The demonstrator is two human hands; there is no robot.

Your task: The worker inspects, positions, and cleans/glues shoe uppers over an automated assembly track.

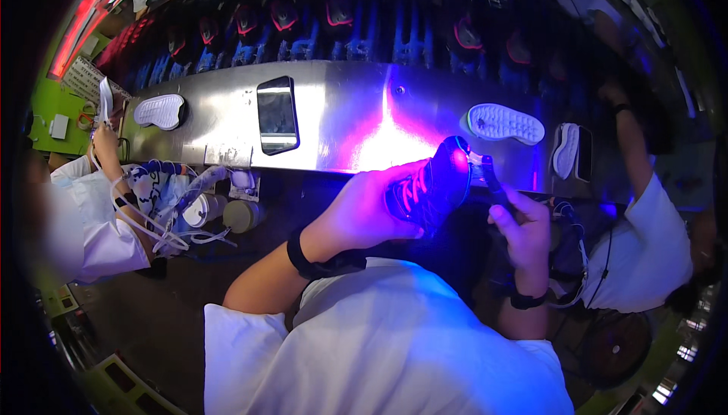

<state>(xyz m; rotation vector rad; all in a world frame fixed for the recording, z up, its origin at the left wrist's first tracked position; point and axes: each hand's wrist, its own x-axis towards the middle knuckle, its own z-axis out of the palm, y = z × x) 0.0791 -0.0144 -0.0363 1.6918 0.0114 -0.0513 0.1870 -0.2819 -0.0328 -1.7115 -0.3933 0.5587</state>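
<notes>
My left hand is wrapped round a dark shoe upper with bright pink laces, holding it tilted in front of me at the bench's near edge. My right hand grips a small dark-handled brush. Its pale bristles touch, or nearly touch, the right edge of the shoe. Purple and pink light falls across both hands and the shoe. Just beyond the brush, a white shoe sole lies on the metal bench, its patterned side up.
A phone lies on the bench, with another sole to its left. Right of me lie a sole and a second phone. Several dark shoes stand on a rack behind. Co-workers sit either side; containers hang at left.
</notes>
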